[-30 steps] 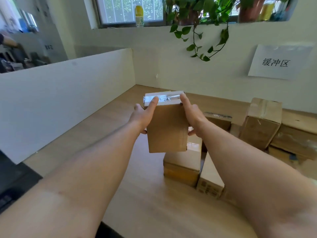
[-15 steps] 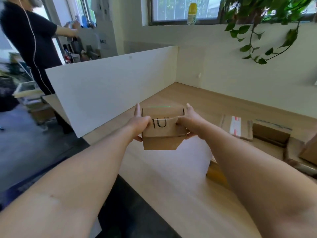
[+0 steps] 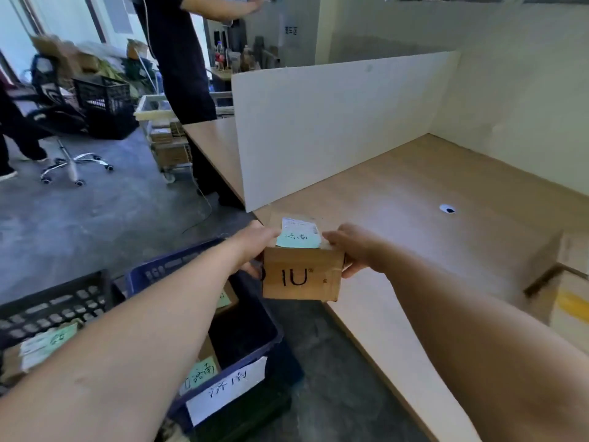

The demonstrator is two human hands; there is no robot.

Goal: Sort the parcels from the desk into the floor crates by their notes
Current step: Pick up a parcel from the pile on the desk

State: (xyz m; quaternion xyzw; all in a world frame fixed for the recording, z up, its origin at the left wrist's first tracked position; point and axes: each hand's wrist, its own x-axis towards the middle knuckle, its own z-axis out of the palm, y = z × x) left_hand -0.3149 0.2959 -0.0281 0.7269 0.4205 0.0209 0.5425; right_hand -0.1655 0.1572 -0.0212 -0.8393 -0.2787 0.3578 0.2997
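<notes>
**A turn to the left, out to the desk's edge**

Half a second on, our view has swung left. The small brown cardboard parcel (image 3: 302,275), which we held before the white partition board (image 3: 318,122), now sits in the centre of the frame. It is at the near edge of the pale wooden desk (image 3: 430,202), with grey floor showing to its left. The top of the parcel has also tipped into sight.

We hold it up between both hands. Our left hand (image 3: 255,247) grips its left side, with the thumb lying over the top edge. Our right hand (image 3: 353,250) clasps the right side, fingers curled round the corner. The face toward us is printed "IU". On top lies a pale green handwritten note (image 3: 298,240), and a white shipping label (image 3: 299,224) lies just behind it.

Below and left of the parcel, a dark blue plastic crate (image 3: 255,355) stands on the floor. A white paper sign (image 3: 226,390) with handwritten characters hangs on its near wall, and boxes with green notes lie inside.

A black slotted plastic crate (image 3: 47,307) at lower left also holds a noted box.

At upper left, a person in dark clothes (image 3: 178,59) stands at the far end of the partition. A black office chair (image 3: 54,100) stands further left, and another cardboard box (image 3: 570,301) lies at the right edge.
</notes>
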